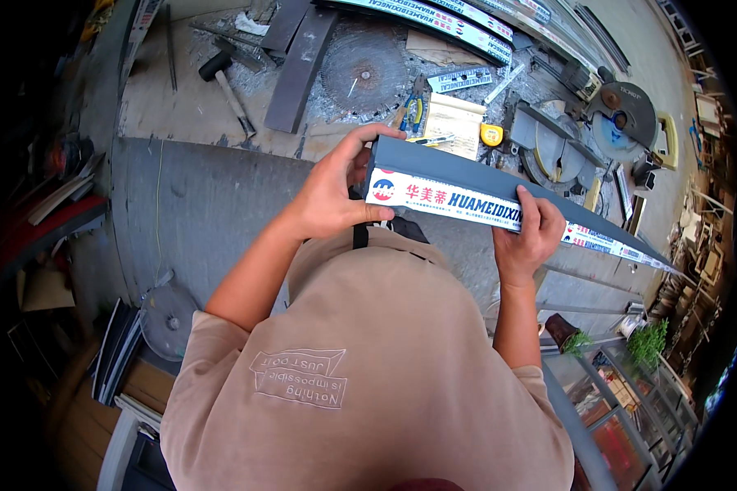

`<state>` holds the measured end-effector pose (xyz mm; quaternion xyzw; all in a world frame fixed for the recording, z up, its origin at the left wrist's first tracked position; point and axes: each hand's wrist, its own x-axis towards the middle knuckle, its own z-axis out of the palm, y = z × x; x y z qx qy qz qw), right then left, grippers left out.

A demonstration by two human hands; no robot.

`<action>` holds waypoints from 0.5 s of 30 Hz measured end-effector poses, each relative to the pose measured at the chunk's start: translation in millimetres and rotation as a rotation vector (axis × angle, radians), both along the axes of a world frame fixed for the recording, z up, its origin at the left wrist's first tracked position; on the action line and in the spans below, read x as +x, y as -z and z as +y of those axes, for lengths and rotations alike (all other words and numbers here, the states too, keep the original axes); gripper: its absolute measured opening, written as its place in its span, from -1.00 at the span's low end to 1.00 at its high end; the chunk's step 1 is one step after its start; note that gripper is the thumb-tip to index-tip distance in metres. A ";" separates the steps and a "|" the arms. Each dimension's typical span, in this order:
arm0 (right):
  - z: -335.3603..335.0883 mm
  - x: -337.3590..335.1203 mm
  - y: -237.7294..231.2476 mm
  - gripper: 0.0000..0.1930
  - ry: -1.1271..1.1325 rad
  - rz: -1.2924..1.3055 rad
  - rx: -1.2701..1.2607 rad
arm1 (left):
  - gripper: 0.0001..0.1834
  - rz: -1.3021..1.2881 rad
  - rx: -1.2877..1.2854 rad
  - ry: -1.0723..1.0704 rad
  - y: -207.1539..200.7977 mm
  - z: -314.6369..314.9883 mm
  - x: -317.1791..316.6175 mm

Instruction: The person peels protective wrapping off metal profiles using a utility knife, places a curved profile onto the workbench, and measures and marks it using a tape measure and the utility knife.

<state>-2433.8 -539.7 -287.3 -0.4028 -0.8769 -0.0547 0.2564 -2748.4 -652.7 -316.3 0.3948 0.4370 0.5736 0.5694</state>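
A long dark grey profile [458, 170], with white printed film along its near side, stretches across in front of me and off to the right. My left hand [329, 185] is closed round its left end, thumb on the near side and fingers over the far edge. Farther along, my right hand [532, 231] grips the same piece from the near side, fingertips on its top face. Just beyond the profile on the bench lie pliers [415, 105] with blue and yellow handles, a sheet of paper [455, 119] and a yellow tape measure [491, 134].
A miter saw [622, 119] stands on the bench's right side. A round saw blade [363, 69] and a hammer [231, 94] lie to the left among metal shavings. More film-covered profiles [450, 29] rest at the back. Potted plants [648, 342] stand at lower right.
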 end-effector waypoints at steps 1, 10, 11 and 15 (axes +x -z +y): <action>0.9 -0.8 0.3 -0.39 0.017 0.013 0.035 | 0.07 0.018 -0.016 0.013 -1.4 2.3 -2.3; 8.8 -2.6 8.9 -0.36 0.042 0.014 0.026 | 0.19 -0.199 -0.122 0.080 -19.0 11.6 -15.4; 8.4 -3.1 9.3 -0.36 0.047 0.012 0.024 | 0.18 -0.252 -0.215 0.061 -20.6 11.4 -16.4; 6.0 -7.5 13.6 -0.27 0.114 -0.030 -0.025 | 0.09 -0.181 -0.363 0.038 -27.4 16.0 -17.7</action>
